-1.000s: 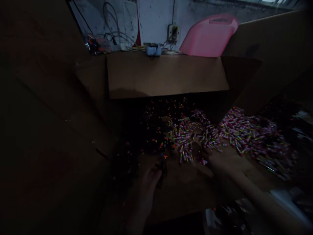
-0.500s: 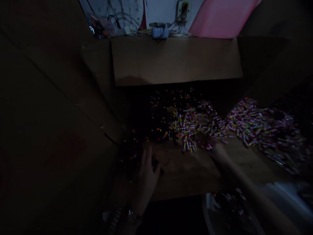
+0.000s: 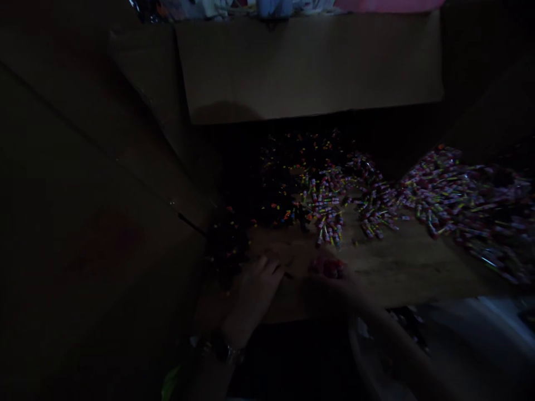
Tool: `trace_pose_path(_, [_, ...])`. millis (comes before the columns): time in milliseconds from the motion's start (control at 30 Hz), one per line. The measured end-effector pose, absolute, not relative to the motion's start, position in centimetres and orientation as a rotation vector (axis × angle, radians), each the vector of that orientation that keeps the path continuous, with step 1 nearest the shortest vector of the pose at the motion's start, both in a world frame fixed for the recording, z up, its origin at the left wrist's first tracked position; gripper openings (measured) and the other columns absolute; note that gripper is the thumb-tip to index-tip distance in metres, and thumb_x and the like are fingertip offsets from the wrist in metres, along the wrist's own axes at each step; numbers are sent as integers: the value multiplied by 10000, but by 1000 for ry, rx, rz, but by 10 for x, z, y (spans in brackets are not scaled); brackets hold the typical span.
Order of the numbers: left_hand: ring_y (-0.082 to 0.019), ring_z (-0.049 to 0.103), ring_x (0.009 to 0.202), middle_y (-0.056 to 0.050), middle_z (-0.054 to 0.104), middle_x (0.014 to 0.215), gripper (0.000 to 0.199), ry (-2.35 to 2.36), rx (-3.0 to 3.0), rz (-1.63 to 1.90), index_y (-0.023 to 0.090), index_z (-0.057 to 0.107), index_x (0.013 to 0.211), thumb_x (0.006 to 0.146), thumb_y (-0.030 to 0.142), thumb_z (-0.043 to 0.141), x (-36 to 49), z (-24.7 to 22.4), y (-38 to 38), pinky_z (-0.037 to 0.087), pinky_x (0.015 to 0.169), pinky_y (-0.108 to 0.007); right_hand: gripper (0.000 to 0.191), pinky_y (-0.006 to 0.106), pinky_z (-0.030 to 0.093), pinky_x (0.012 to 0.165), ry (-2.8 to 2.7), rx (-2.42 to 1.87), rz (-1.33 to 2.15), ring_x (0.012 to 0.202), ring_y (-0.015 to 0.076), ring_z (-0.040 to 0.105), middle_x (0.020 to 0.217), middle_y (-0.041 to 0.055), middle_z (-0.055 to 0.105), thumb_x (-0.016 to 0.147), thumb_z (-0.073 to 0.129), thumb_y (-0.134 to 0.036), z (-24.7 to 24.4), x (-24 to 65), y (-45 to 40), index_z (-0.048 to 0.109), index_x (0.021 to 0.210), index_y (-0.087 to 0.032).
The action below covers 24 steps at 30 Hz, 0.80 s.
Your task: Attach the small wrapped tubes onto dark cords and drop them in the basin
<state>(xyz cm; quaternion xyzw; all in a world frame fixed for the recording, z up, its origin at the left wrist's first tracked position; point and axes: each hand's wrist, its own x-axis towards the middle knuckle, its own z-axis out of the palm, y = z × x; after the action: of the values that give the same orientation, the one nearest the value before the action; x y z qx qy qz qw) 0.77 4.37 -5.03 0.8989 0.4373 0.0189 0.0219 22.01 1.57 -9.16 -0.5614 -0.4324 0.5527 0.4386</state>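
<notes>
Low on the wooden surface (image 3: 401, 259), in very dim light, a person's two hands work close together. The left hand (image 3: 259, 281) lies palm down, fingers loosely bent, a dark sliver (image 3: 288, 275) just beside its fingertips; whether it grips anything, I cannot tell. At the right hand (image 3: 340, 284) are red pieces (image 3: 334, 268); shadow hides whether its fingers close on them. Beyond the hands, colourful sticks (image 3: 330, 225) lie scattered, with a larger heap (image 3: 451, 192) farther right. Left of the left hand sits a dark pile (image 3: 225, 245).

Dimly lit brown wooden table (image 3: 409, 264)
Slim pink, white and yellow pieces (image 3: 445, 189) lie heaped; small dark pieces (image 3: 228, 248) lie leftward.
</notes>
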Motion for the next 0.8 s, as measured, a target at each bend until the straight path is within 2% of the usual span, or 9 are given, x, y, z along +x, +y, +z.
trace_pose_path(67, [-215, 538, 891, -45, 636, 906, 205, 1318, 2834, 25, 190, 631, 976, 869, 98, 481, 14, -49, 41, 459, 734, -353, 292, 230, 433, 594, -1108, -1379, 1390, 605, 118, 489, 622, -39, 506, 619, 748, -398, -96, 215, 15, 524, 615, -211])
trace_pose_path(133, [-230, 529, 888, -52, 625, 859, 168, 1286, 2853, 33, 197, 641, 940, 866, 126, 508, 17, -51, 42, 436, 729, -373, 302, 239, 440, 609, -1138, -1375, 1415, 624, 125, 490, 635, -35, 506, 622, 746, -394, -99, 216, 16, 506, 608, -211])
trace_pose_path(267, [-249, 521, 973, -76, 616, 936, 216, 1241, 2842, 60, 224, 636, 1042, 866, 161, 528, 20, -62, 45, 420, 790, -393, 243, 291, 469, 705, -1181, -1357, 1458, 741, 173, 555, 729, -9, 581, 622, 731, -375, -102, 222, 19, 558, 668, -212])
trace_pose_path(367, [-243, 532, 982, -88, 603, 997, 294, 1241, 2815, 51, 251, 604, 1132, 880, 149, 492, 20, -69, 46, 430, 806, -381, 228, 286, 463, 696, -1170, -1385, 1469, 706, 164, 551, 703, -20, 579, 604, 747, -336, -100, 222, 20, 562, 645, -210])
trace_pose_path(500, [-240, 539, 961, -88, 599, 966, 326, 1237, 2791, 5, 250, 597, 1152, 883, 126, 461, 20, -72, 46, 445, 808, -373, 224, 280, 455, 678, -1114, -1351, 1540, 686, 151, 542, 706, -22, 575, 614, 753, -322, -94, 220, 19, 566, 648, -203])
trace_pose_path(800, [-245, 535, 943, -78, 597, 985, 387, 1202, 2829, 27, 249, 510, 1252, 893, 130, 427, 18, -73, 44, 446, 792, -383, 248, 271, 448, 619, -1188, -1419, 1629, 635, 147, 523, 643, -29, 551, 619, 754, -371, -77, 223, 24, 570, 639, -206])
